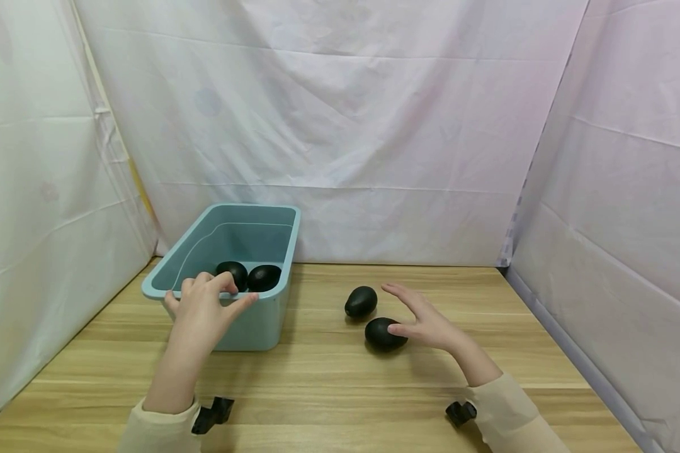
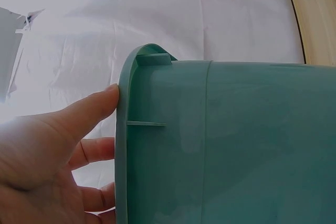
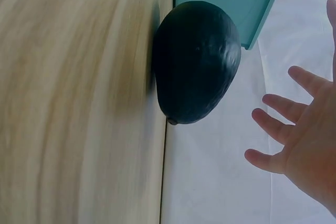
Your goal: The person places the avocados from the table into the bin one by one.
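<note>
My left hand (image 1: pixel 201 308) is at the near rim of a blue-green plastic bin (image 1: pixel 293 242), its thumb tip against the edge. In the left wrist view the other fingertips disappear behind the bin rim (image 2: pixel 121 145). Inside the bin lie two dark avocados, a left one (image 1: pixel 232 272) and a right one (image 1: pixel 265 277). Two more avocados sit on the table: a farther one (image 1: pixel 361 302) and a nearer one (image 1: pixel 381 335). My right hand (image 1: pixel 430 324) hovers beside the nearer one with spread fingers; the right wrist view shows a gap between that hand (image 3: pixel 307 129) and an avocado (image 3: pixel 197 61).
Everything stands on a wood-grain table (image 1: pixel 328 402). White cloth (image 1: pixel 345 126) hangs behind it and along both sides. The bin is at the back left, close to the rear cloth. Black wrist mounts (image 1: pixel 212 415) stick out from the sleeves.
</note>
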`<state>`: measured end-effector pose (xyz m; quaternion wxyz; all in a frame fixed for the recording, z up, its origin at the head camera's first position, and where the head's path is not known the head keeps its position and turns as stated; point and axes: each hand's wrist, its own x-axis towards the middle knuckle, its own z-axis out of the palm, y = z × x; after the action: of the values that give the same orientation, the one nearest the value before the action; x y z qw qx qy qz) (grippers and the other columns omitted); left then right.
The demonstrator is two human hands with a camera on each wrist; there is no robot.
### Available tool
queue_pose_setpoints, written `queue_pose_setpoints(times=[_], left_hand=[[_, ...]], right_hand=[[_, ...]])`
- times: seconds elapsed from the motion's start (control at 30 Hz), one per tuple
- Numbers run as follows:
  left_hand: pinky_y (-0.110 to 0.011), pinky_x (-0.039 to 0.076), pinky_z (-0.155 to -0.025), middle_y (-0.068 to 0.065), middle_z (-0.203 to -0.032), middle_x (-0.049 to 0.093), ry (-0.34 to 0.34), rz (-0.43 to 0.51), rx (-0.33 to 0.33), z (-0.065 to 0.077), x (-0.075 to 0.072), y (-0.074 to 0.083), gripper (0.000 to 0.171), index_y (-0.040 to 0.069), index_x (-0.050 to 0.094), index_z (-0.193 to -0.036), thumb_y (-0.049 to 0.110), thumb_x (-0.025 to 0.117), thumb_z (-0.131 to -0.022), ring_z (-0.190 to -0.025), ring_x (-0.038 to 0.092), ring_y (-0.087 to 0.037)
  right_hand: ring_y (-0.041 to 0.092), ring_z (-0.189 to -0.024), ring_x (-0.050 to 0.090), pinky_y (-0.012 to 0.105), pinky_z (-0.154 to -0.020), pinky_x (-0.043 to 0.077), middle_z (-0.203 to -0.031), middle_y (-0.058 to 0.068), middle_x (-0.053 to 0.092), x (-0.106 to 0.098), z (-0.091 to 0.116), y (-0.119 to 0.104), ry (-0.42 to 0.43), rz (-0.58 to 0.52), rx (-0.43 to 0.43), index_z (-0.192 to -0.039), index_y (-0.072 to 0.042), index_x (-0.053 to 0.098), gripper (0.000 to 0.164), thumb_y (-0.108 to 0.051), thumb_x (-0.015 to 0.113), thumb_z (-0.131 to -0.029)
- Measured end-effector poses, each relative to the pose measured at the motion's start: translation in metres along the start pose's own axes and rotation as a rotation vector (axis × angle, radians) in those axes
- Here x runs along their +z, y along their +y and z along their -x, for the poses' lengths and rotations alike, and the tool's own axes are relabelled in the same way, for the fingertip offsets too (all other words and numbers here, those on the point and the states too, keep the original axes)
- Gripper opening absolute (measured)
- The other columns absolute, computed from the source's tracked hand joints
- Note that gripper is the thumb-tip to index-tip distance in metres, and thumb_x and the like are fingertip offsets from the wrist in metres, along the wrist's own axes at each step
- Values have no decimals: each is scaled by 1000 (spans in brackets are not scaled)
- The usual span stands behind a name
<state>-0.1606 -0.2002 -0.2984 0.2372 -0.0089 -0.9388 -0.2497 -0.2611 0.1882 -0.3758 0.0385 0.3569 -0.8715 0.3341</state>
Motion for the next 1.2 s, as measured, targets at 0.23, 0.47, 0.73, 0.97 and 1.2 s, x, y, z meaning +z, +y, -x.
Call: queue_pose_setpoints(times=[0.23,0.47,0.73,0.97,1.2], left_hand=[[-81,6,-88,-16,-92,54,11,5,7,0,1,0,32,13,57,-79,37,78,-79,-94,44,-45],[-81,6,-88,-16,-93,54,5,2,2,0,1,0,32,13,57,-79,38,78,-80,-95,44,-45],[-81,7,-88,-18,-97,55,4,-4,2,0,0,1,32,13,58,-79,39,77,-80,-95,44,-46],[-81,7,-88,-18,-96,55,-2,-12,-1,-1,0,0,32,13,58,-80,39,77,-80,-96,44,-46],[-81,7,-88,-18,-97,56,0,-10,2,-1,0,1,33,13,57,-80,40,77,-80,-95,44,-45]], right_hand=[[38,-138,23,66,-102,22,-152,11,29,-2,3,7,-14,-40,4,-149,-19,32,77,-20,74,-85],[38,-134,31,65,-99,28,-149,13,34,-1,5,17,-45,-44,3,-149,-15,33,77,-24,75,-85],[37,-128,39,65,-94,34,-147,7,38,0,5,29,-63,-93,2,-147,-16,35,78,-21,77,-82],[39,-123,43,64,-95,34,-140,10,43,-1,5,32,-110,-114,26,-147,-15,36,79,-26,78,-82],[38,-119,46,63,-98,31,-137,19,46,-2,5,36,-177,-137,49,-147,-11,36,79,-32,77,-82]])
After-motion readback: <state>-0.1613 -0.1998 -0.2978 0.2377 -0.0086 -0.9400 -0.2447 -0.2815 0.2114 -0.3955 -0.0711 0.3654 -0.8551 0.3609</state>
